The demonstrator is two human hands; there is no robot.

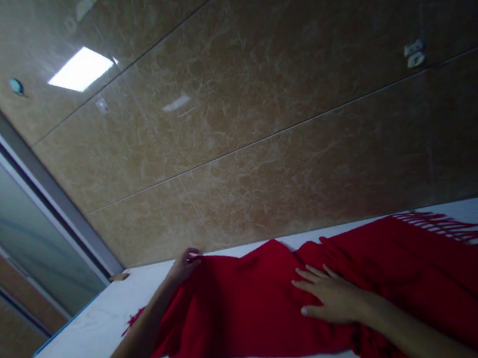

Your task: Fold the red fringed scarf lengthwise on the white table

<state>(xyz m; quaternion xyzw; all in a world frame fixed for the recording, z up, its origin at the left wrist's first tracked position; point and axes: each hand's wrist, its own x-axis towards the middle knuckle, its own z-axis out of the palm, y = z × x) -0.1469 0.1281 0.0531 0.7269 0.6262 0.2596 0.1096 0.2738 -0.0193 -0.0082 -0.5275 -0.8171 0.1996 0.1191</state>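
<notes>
A red fringed scarf (256,301) lies spread along a white table (92,336) against a tiled wall. My left hand (184,265) reaches to the scarf's far edge near the wall and its fingers curl on the cloth there. Flat on the middle of the scarf rests my right hand (329,294), fingers apart and pointing left. A fringe of red tassels (473,232) trails off the scarf at the right. More fringe shows at the left end.
A brown marble-tiled wall (285,125) rises directly behind the table. A glass door with a grey frame (18,222) stands at the left. A small wall fitting (414,53) sits high on the right.
</notes>
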